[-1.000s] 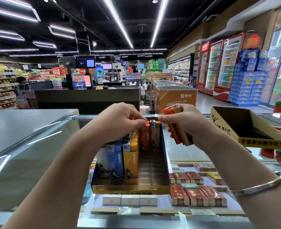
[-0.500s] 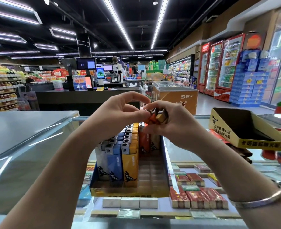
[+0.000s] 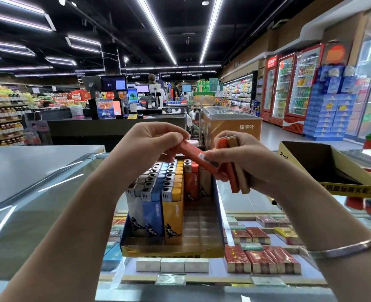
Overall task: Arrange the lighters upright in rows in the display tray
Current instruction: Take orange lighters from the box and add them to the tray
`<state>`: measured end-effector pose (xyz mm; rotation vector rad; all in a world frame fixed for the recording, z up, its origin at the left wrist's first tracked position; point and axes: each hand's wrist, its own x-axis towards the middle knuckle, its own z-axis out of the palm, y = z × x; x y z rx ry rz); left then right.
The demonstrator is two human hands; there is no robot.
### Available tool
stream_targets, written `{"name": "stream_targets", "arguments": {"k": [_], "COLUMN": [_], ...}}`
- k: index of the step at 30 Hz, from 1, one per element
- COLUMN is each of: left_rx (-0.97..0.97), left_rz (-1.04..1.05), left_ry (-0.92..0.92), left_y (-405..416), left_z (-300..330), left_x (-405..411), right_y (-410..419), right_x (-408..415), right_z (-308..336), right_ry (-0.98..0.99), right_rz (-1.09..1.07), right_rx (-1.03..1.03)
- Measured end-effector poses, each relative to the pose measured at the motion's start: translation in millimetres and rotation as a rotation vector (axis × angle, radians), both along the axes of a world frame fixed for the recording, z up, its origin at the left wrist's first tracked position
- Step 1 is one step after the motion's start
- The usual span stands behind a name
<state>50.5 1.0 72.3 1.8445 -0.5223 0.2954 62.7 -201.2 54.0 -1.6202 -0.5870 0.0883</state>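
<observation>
Left fingers: curled together at the upper end of a single orange lighter point(image 3: 198, 159), pinching it; left hand point(image 3: 149, 147) at about 11 o'clock above the tray.
Right fingers: thumb and fingertips touch the lower end of the same orange lighter, while the remaining fingers wrap a small bundle of held lighters point(image 3: 234, 168); right hand point(image 3: 245, 162) at about 1 o'clock above the tray.
Orange lighter, axis: long axis slanted, running from upper left to lower right between the two hands; a barcode label faces the camera near its lower end.
Held lighters, axis: near upright, tilted slightly; at least one orange and one tan body are visible, lower ends protruding below the palm.
Display tray point(image 3: 171, 249): blue-walled card tray with a yellow front lip, resting on the glass tabletop point(image 3: 38, 192) directly below the hands.
Rows of lighters point(image 3: 158, 192): standing upright, metal heads up; white, blue and yellow columns fill the left side, an orange and a tan column stand at the back right, and the front right slots are bare.
Empty box point(image 3: 332, 168): open yellow card box at 3 o'clock, well apart from the tray.
Bracelet point(image 3: 350, 249): silver band on the right wrist.
</observation>
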Motion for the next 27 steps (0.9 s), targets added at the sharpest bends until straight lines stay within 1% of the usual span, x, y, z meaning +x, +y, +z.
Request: {"name": "stream_targets", "arguments": {"k": [3, 5, 7, 10, 13, 17, 22, 27], "left_rx": [-0.045, -0.037, -0.011, 0.038, 0.198, 0.405, 0.683, 0.846], "left_rz": [-0.236, -0.254, -0.156, -0.002, 0.048, 0.152, 0.204, 0.299], "left_ry": [0.051, -0.016, -0.107, -0.212, -0.283, -0.341, -0.357, -0.42], "left_y": [7.2, 7.3, 4.5, 3.5, 1.4, -5.8, -17.1, -25.9], "left_z": [2.4, 2.4, 1.6, -0.1, -1.4, -6.5, -9.4, -8.4], "left_x": [-3.5, -3.7, -2.9, -1.7, -3.5, -1.8, -2.2, 2.6], "right_y": [-4.0, -5.9, -5.3, -4.7, -5.7, -1.6, 1.9, 2.6], "right_x": [2.1, 3.3, 5.7, 9.9, 11.7, 10.8, 10.4, 12.2], "right_z": [2.6, 2.6, -0.5, -4.9, -6.2, -7.8, -9.1, -10.8], "right_ry": [0.145, 0.193, 0.209, 0.216, 0.197, 0.156, 0.132, 0.128], "right_rz": [0.066, 0.068, 0.003, -0.177, -0.262, -0.278, -0.3, -0.306], "right_rx": [0.184, 0.223, 0.165, 0.069, 0.065, 0.04, 0.005, -0.001]}}
